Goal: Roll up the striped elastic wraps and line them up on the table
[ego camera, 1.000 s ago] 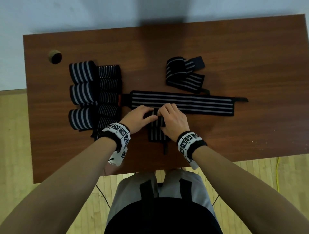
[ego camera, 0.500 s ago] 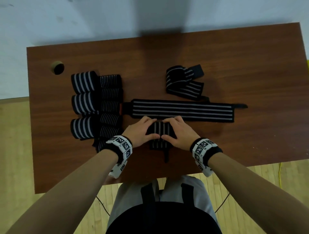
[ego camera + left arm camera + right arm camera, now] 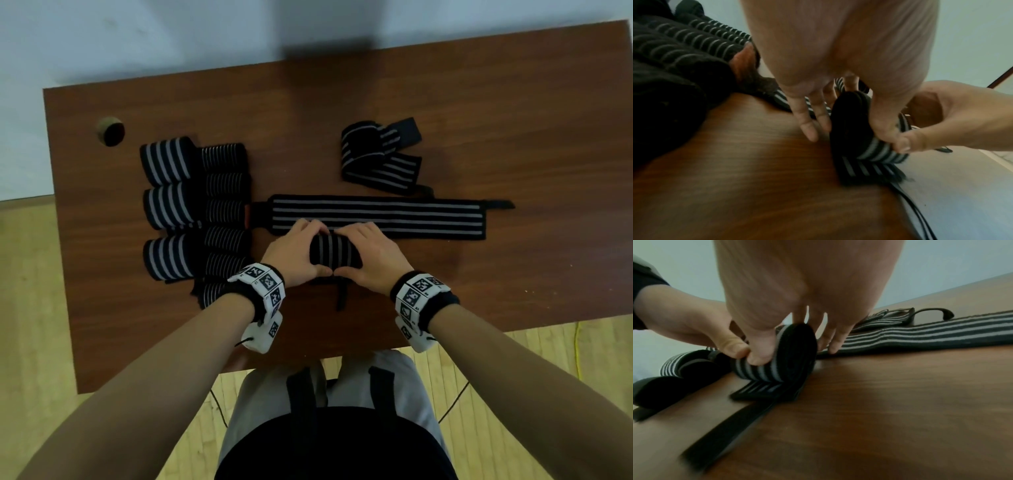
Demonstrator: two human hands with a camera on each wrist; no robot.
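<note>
A black wrap with grey stripes (image 3: 334,252) is rolled into a thick cylinder near the table's front middle. My left hand (image 3: 297,253) grips its left end and my right hand (image 3: 370,255) grips its right end, thumbs on the near side. In the left wrist view the roll (image 3: 851,123) shows its black spiral end, and in the right wrist view the roll (image 3: 777,368) sits on a short flat tail with a black strap (image 3: 731,423) trailing toward me. Another wrap (image 3: 376,216) lies flat and unrolled just behind. A loosely folded wrap (image 3: 378,157) lies farther back.
Finished rolls (image 3: 168,212) stand in two columns at the left, three wide-striped ones beside several fine-striped ones (image 3: 224,212). A round cable hole (image 3: 111,132) is in the brown table (image 3: 513,102) at the back left. The table's front edge is close to my wrists.
The roll has grown thicker and travelled toward me, taking up most of the flat tail. Both hands moved with it and now cup its ends.
</note>
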